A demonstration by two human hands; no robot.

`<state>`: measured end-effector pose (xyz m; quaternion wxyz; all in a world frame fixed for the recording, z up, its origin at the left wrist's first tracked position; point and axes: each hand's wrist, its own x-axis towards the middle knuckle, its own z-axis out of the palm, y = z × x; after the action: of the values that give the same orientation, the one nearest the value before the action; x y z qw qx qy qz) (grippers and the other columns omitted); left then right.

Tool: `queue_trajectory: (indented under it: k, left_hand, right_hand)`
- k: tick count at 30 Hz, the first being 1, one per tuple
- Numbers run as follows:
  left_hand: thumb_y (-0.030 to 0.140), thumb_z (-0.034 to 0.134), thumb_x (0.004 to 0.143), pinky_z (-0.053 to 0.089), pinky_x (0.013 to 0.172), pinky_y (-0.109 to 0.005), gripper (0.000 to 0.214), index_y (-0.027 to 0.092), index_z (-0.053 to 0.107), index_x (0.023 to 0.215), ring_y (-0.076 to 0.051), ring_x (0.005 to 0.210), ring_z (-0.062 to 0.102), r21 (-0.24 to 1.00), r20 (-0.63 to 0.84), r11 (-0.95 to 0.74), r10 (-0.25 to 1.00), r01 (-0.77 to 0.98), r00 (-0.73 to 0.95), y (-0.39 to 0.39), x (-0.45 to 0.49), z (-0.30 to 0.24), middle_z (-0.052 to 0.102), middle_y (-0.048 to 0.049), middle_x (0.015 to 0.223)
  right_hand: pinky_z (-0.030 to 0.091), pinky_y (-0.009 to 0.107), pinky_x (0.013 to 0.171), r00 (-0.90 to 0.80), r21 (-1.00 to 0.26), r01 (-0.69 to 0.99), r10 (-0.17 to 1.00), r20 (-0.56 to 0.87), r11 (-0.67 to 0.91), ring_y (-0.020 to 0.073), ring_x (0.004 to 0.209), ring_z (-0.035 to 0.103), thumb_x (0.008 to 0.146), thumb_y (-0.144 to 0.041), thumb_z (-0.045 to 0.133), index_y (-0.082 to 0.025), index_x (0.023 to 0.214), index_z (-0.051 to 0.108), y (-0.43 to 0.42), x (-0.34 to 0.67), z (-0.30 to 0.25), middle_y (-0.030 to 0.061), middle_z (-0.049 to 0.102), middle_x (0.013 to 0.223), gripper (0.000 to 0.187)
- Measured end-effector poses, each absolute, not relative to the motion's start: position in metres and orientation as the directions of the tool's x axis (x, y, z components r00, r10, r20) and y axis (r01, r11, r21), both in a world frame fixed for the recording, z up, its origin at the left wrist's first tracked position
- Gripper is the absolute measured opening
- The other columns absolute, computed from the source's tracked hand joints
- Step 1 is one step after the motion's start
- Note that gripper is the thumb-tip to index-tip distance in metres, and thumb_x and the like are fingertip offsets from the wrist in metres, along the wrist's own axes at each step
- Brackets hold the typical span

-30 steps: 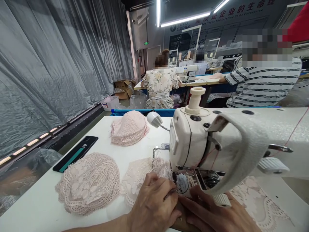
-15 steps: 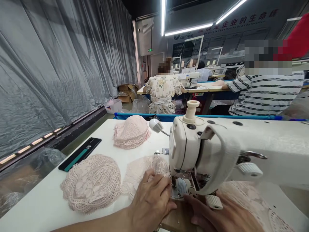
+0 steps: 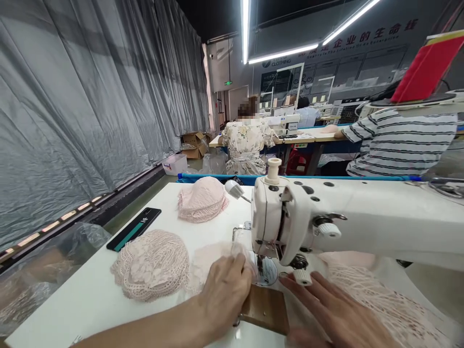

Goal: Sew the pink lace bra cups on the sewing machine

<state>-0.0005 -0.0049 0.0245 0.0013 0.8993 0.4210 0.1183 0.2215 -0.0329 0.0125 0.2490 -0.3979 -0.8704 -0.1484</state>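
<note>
A white sewing machine (image 3: pixel 326 217) stands on the white table (image 3: pixel 90 299). My left hand (image 3: pixel 224 290) rests with curled fingers on pale pink lace (image 3: pixel 213 258) just left of the needle (image 3: pixel 259 261). My right hand (image 3: pixel 333 311) lies flat, fingers stretched toward the needle plate, on lace fabric (image 3: pixel 384 299) to the right. A small wooden block (image 3: pixel 264 309) sits between the two hands.
A pile of pink lace cups (image 3: pixel 154 263) lies left of my hand, another pile (image 3: pixel 202 199) farther back. A black phone (image 3: pixel 134 229) lies near the table's left edge. Grey plastic sheeting (image 3: pixel 90 96) hangs along the left. People sit at machines behind.
The view has pulled back and up from the machine. My right hand has spread flat with fingers straight. My left hand stays pressed on the lace by the needle.
</note>
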Motion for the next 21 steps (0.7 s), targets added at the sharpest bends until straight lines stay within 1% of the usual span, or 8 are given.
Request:
queue_trajectory:
  k: [2,4,6,7,9,12,16,21]
  left_hand:
    - [0.0,0.051,0.072,0.044,0.061,-0.026,0.016,0.016,0.051,0.078,-0.015,0.069,0.054,0.498,0.094,-0.589,0.766,0.636,0.636,-0.02,0.001,0.039,0.056,-0.0015,0.078]
    - [0.007,0.049,0.077,0.043,0.057,-0.021,0.011,0.016,0.05,0.083,-0.011,0.065,0.053,0.838,-0.054,-0.3,0.786,0.455,0.616,-0.033,0.004,0.051,0.054,0.0014,0.072]
    - [0.011,0.044,0.082,0.042,0.057,-0.018,0.012,0.016,0.048,0.092,-0.009,0.064,0.054,0.945,-0.21,0.023,0.807,0.326,0.551,-0.038,0.004,0.056,0.055,0.0002,0.077]
    - [0.011,0.042,0.083,0.043,0.057,-0.018,0.017,0.015,0.047,0.098,-0.008,0.065,0.054,0.945,-0.257,0.102,0.82,0.311,0.511,-0.037,0.002,0.054,0.056,-0.0012,0.08]
    - [0.008,0.04,0.082,0.045,0.059,-0.02,0.033,0.014,0.041,0.114,-0.009,0.066,0.054,0.916,-0.233,0.033,0.855,0.399,0.464,-0.033,-0.005,0.048,0.056,-0.0037,0.086]
    - [-0.001,0.039,0.076,0.048,0.07,-0.03,0.059,0.017,0.028,0.131,-0.015,0.081,0.054,0.689,0.056,-0.404,0.858,0.602,0.511,-0.026,-0.018,0.037,0.053,-0.0093,0.101]
    - [-0.009,0.036,0.07,0.044,0.077,-0.036,0.051,0.018,0.049,0.11,-0.021,0.101,0.05,0.262,0.351,-0.756,0.653,0.599,0.671,-0.019,-0.024,0.029,0.051,-0.009,0.114]
    - [-0.005,0.04,0.08,0.036,0.085,-0.033,0.026,0.016,0.052,0.089,-0.013,0.09,0.055,0.109,0.399,-0.868,0.485,0.485,0.778,-0.007,-0.018,0.016,0.062,-0.0009,0.095]
  right_hand:
    - [0.056,0.031,0.073,-0.615,-0.138,0.663,0.64,0.462,0.736,0.0259,0.094,0.065,0.084,-0.05,0.054,-0.018,0.118,0.054,-0.038,0.217,0.023,0.0115,0.067,0.108,0.046]
    - [0.055,0.025,0.072,-0.651,-0.438,0.533,0.682,0.333,0.723,0.0206,0.091,0.067,0.086,-0.045,0.054,-0.023,0.115,0.056,-0.041,0.217,0.029,0.005,0.069,0.103,0.037]
    - [0.055,0.021,0.06,-0.597,-0.662,0.466,0.761,0.254,0.587,0.0168,0.074,0.068,0.09,-0.042,0.046,-0.025,0.1,0.061,-0.04,0.219,0.029,-0.0006,0.07,0.084,0.025]
    - [0.053,0.021,0.053,-0.528,-0.701,0.481,0.812,0.248,0.527,0.0161,0.065,0.067,0.092,-0.042,0.042,-0.024,0.091,0.062,-0.038,0.221,0.027,-0.0016,0.068,0.072,0.027]
    - [0.048,0.022,0.044,-0.339,-0.641,0.616,0.889,0.308,0.457,0.0153,0.051,0.061,0.092,-0.042,0.038,-0.022,0.079,0.058,-0.031,0.223,0.021,-0.0018,0.062,0.06,0.031]
    - [0.046,0.025,0.044,-0.205,-0.338,0.839,0.824,0.529,0.426,0.0164,0.054,0.06,0.092,-0.038,0.036,-0.022,0.08,0.055,-0.024,0.219,0.016,0.0027,0.062,0.069,0.027]
    - [0.05,0.029,0.059,-0.407,-0.135,0.809,0.711,0.573,0.572,0.0188,0.071,0.062,0.091,-0.021,0.037,-0.021,0.089,0.057,-0.035,0.199,0.014,0.0057,0.064,0.082,0.02]
    - [0.053,0.036,0.07,-0.545,-0.035,0.783,0.711,0.445,0.621,0.0239,0.087,0.062,0.082,-0.02,0.052,-0.018,0.103,0.058,-0.041,0.19,0.001,0.0084,0.065,0.105,0.021]
